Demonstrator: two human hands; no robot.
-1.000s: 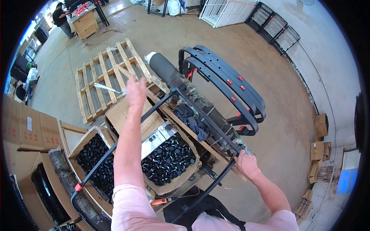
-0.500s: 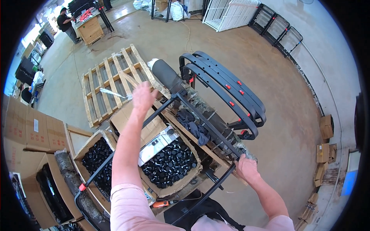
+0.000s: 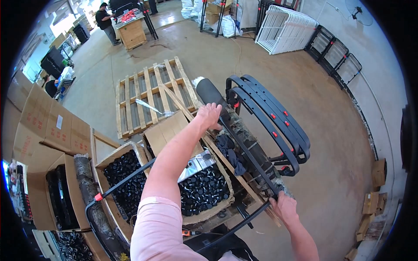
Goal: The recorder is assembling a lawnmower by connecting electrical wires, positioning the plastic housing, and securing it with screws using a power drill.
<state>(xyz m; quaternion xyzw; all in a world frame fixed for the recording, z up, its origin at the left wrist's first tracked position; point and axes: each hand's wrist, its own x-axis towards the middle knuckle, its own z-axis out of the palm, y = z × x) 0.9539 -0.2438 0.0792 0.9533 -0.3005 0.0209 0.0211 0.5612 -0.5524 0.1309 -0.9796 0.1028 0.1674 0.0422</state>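
Note:
A black tubular metal frame [image 3: 250,156] with a red clip lies across a padded, tape-wrapped rail and reaches back toward my body. My right hand [image 3: 285,208] is closed around its near right corner. At the far corner my left hand [image 3: 209,115] has its fingers curled over the tube, partly hidden behind the hand's back. Below my left forearm is an open carton [image 3: 227,201] of small black caps, with a shiny metal plate [image 3: 198,164] on top. Dark cloth [image 3: 230,152] is tucked beside the rail.
Several curved black frames with red clips [image 3: 278,126] hang beyond the rail. A wooden pallet [image 3: 150,93] lies on the floor. Left are a second carton of black parts [image 3: 124,182] and large cardboard boxes [image 3: 52,126]. A person [image 3: 106,24] stands at a distant wooden table [image 3: 132,35].
My left hand has come down from above onto the frame's far corner. My right hand stays at the near corner. The whole view has shifted, with the scene lying further right.

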